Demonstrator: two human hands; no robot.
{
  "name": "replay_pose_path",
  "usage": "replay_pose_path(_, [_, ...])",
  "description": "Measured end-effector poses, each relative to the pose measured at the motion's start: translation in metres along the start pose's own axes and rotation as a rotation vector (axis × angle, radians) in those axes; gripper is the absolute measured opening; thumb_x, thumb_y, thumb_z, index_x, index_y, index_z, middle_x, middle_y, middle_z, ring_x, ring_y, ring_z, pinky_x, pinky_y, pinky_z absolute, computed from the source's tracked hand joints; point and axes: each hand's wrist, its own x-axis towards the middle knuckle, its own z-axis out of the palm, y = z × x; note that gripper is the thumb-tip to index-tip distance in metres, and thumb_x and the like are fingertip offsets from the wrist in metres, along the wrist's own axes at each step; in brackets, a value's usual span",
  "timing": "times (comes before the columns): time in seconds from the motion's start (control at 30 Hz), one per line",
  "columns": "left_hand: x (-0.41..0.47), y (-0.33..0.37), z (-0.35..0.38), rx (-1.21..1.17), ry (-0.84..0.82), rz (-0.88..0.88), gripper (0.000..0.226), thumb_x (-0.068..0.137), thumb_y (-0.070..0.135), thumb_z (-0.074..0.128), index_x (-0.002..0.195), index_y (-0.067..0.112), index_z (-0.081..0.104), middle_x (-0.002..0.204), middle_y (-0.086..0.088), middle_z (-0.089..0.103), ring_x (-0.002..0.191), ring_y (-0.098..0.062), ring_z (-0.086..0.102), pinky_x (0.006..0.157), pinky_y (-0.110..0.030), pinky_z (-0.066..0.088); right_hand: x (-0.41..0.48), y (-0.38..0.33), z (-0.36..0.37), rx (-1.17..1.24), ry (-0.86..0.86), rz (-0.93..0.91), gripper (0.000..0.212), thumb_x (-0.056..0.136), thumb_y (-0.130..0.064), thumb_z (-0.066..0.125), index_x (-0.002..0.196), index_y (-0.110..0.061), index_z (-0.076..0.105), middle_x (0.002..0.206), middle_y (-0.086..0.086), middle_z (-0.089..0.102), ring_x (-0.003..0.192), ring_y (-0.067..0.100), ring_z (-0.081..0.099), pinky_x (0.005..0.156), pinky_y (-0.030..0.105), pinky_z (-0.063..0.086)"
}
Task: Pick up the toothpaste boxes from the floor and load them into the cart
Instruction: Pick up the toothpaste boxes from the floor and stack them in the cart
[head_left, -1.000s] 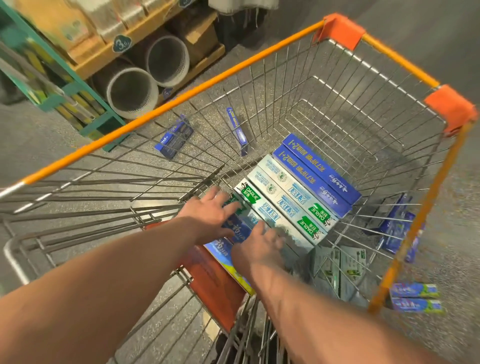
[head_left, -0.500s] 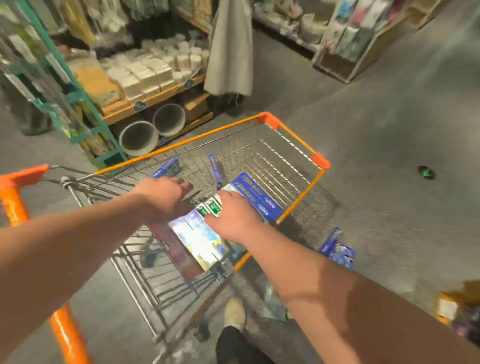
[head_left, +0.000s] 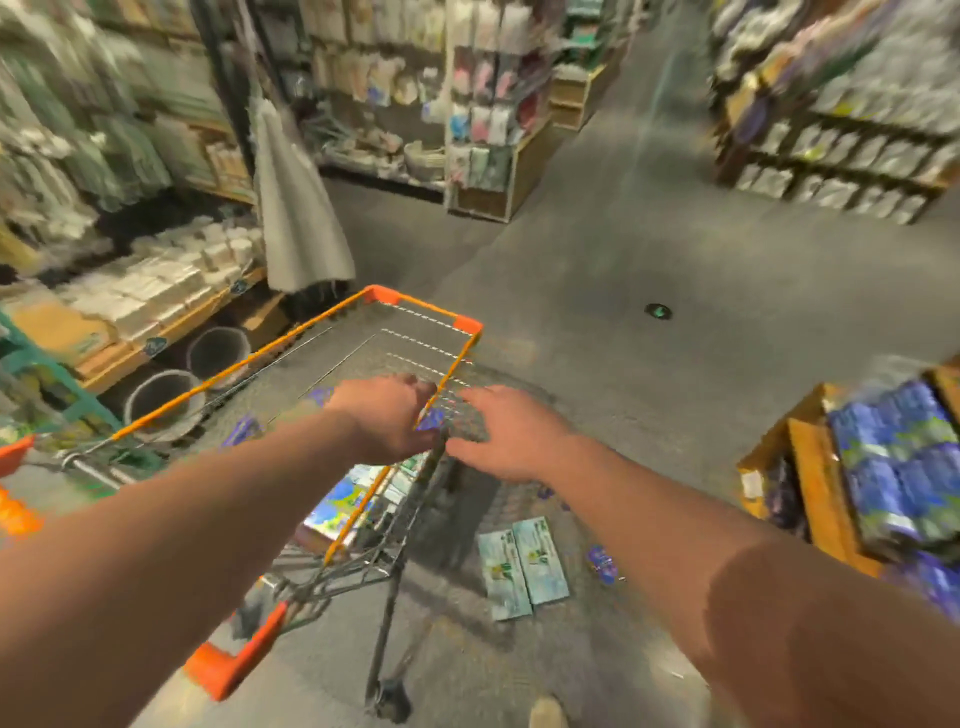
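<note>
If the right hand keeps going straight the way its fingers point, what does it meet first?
Probably the cart's orange side rim: the right hand is open, fingers aimed up-left at it. Motion blur leaves depth unclear.

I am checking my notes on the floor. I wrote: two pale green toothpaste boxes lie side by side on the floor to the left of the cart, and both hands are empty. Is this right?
One detail is wrong: the two pale green toothpaste boxes lie to the right of the cart, not the left, as the head view shows. They do lie side by side on the floor, and the left hand and right hand look empty.
</note>
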Motion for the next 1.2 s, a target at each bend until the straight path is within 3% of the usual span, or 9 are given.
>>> replay_pose_path(0.1, [0.01, 0.064, -0.011, 0.003, 0.012, 0.079, 0.067, 0.091, 0.065, 0.05, 0.144, 0.025, 0.042, 0.137, -0.004, 0.057, 0.122, -0.03, 0.058, 0.09, -0.04, 0.049, -0.047, 0.046, -0.025, -0.022, 0.049, 0.025, 0.069, 0.088, -0.055, 0.064, 0.145, -0.019, 0.049, 0.141, 0.01, 0.057, 0.13, 0.029, 0.052, 0.106, 0.041, 0.043])
replay_pose_path(0.37, [0.068, 0.222, -0.022, -0.004, 0.06, 0.227, 0.074, 0.089, 0.066, 0.05, 0.148, 0.024, 0.036, 0.141, -0.005, 0.053, 0.125, -0.03, 0.056, 0.094, -0.041, 0.051, -0.15, 0.213, -0.063, -0.02, 0.099, 0.159, 0.077, 0.09, -0.061, 0.062, 0.152, -0.022, 0.041, 0.155, 0.001, 0.044, 0.142, 0.02, 0.039, 0.115, 0.035, 0.033])
replay_pose_path(0.67, [0.149, 0.396, -0.018, -0.112, 0.063, 0.253, 0.076, 0.091, 0.065, 0.05, 0.154, 0.028, 0.029, 0.149, 0.002, 0.046, 0.127, -0.025, 0.054, 0.094, -0.04, 0.05, -0.22, 0.407, -0.105, 0.048, 0.097, 0.268, 0.085, 0.086, -0.07, 0.059, 0.155, -0.026, 0.035, 0.157, -0.003, 0.041, 0.143, 0.019, 0.038, 0.116, 0.038, 0.034])
replay_pose_path(1.03, [0.281, 0.439, 0.044, -0.122, -0.075, 0.251, 0.072, 0.089, 0.066, 0.052, 0.146, 0.024, 0.039, 0.14, -0.002, 0.053, 0.122, -0.029, 0.056, 0.09, -0.044, 0.052, -0.149, 0.53, -0.084, 0.083, 0.014, 0.29, 0.09, 0.083, -0.071, 0.059, 0.153, -0.019, 0.037, 0.151, 0.006, 0.049, 0.137, 0.025, 0.046, 0.112, 0.045, 0.04])
replay_pose_path(1.2, [0.36, 0.437, 0.097, -0.102, -0.151, 0.266, 0.075, 0.087, 0.069, 0.047, 0.145, 0.023, 0.038, 0.139, -0.002, 0.053, 0.122, -0.029, 0.056, 0.089, -0.047, 0.052, -0.084, 0.584, -0.043, 0.116, -0.015, 0.287, 0.087, 0.087, -0.061, 0.066, 0.154, -0.013, 0.037, 0.154, 0.01, 0.046, 0.14, 0.024, 0.042, 0.114, 0.032, 0.03])
